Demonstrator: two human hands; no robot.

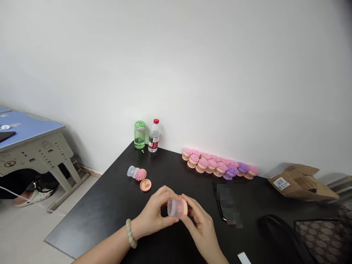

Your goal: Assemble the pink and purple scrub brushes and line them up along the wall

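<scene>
Above the black table I hold a translucent plastic cup (172, 208), tilted on its side, with a peach-coloured cap (185, 208) at its right end. My left hand (156, 211), with a beaded bracelet at the wrist, grips the cup's body between thumb and fingers. At the other end, my right hand (199, 222) pinches the cap. Further left on the table lie another clear cup (132, 171), a pink bristled brush head (140, 174) and a loose round peach part (145, 185) with a small knob in its centre.
Along the wall stand several pink and purple scrub brushes (211, 165). A green bottle (139, 135) and a red-capped water bottle (154, 136) occupy the far left corner. To the right are a dark phone-like object (221, 209), a brown paper bag (299, 183) and a black mesh item (319, 234).
</scene>
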